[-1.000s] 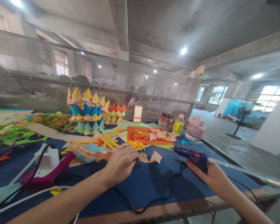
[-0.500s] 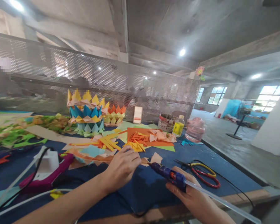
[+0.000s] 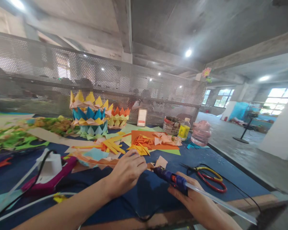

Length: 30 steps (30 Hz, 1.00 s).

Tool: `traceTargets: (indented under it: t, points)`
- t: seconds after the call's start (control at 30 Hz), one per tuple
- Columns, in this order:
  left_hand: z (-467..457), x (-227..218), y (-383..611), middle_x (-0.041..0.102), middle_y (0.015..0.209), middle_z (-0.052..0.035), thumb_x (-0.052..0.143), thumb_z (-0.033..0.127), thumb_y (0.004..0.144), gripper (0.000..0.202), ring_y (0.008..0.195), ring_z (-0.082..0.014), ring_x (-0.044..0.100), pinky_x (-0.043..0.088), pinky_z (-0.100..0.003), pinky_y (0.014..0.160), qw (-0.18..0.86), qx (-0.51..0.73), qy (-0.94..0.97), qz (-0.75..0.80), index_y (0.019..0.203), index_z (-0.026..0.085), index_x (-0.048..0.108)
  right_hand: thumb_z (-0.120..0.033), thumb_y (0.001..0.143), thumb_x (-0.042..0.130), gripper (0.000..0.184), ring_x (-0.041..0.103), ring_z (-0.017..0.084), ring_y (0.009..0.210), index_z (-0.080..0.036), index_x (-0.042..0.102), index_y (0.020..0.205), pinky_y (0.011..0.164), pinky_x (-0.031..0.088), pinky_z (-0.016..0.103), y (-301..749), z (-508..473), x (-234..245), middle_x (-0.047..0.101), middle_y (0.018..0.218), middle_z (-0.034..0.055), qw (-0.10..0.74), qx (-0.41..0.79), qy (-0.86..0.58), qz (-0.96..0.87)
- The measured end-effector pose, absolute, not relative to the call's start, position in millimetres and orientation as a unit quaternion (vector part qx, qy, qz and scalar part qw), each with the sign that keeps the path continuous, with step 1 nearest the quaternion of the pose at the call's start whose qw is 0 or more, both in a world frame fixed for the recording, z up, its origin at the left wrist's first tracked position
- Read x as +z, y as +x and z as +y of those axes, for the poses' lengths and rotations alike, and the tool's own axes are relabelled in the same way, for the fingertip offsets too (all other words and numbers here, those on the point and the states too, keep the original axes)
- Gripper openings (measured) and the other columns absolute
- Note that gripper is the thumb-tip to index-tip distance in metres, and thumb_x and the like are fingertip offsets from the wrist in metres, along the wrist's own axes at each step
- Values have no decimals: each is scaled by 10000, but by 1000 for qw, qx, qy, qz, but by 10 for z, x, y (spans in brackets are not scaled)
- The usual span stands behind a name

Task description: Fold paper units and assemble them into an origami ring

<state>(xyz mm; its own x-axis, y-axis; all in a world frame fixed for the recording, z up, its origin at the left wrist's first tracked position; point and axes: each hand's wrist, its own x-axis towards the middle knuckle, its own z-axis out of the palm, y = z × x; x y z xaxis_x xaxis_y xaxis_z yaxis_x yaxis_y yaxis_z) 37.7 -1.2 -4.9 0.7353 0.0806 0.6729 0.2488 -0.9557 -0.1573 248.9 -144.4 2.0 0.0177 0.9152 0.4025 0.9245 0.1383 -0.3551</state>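
Observation:
My left hand (image 3: 129, 169) is closed, its fingers pinched on a peach-orange paper strip (image 3: 108, 163); a short end shows to the right of the fingers, and the pinched part is hidden. In my right hand (image 3: 192, 195) is a dark blue hot glue gun (image 3: 170, 178), with a long clear glue stick (image 3: 220, 203) out of its back. The gun's nozzle points left, at or very near the strip's end; I cannot tell whether they touch. Just beyond the nozzle lies a small peach paper square (image 3: 161, 161). Folded yellow paper pieces (image 3: 139, 150) lie beyond my left hand.
Scissors (image 3: 211, 179) with red and yellow handles lie at right. Stacked paper crowns (image 3: 90, 116) stand at back left. A magenta power strip (image 3: 48, 180) with cables is at left. A yellow-labelled bottle (image 3: 184, 129) and pink jug (image 3: 201, 132) stand near the right edge.
The glue gun and my right hand have shifted slightly left, and the glue stick's rear end with them. My left hand stays nearly in place, still pinching the strip.

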Motion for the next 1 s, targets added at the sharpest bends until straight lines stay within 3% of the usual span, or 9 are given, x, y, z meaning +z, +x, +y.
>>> traceTargets:
  t: [0.37, 0.83, 1.0]
  points:
    - [2, -63, 375, 620, 774, -31, 432, 44, 834, 198, 754, -158, 561, 389, -345, 832, 124, -358, -921, -86, 777, 165, 578, -498, 844, 491, 308, 617, 165, 644, -231, 640, 806, 562, 483, 223, 2518, -1491, -17, 667, 724, -7, 304, 27, -646, -699]
    - [-8, -32, 373, 628, 776, -36, 416, 56, 855, 205, 757, -166, 562, 391, -348, 827, 118, -366, -919, -89, 790, 166, 577, -479, 822, 526, 284, 610, 170, 606, -241, 678, 791, 542, 498, 234, 2543, -1557, 41, 655, 652, -10, 304, 20, -650, -696]
    - [1, -26, 373, 631, 763, -29, 428, 46, 843, 206, 734, -163, 561, 396, -342, 815, 113, -377, -914, -94, 790, 173, 581, -453, 838, 533, 258, 600, 157, 620, -229, 629, 755, 576, 478, 227, 2599, -1549, 46, 650, 681, -15, 284, 14, -661, -694]
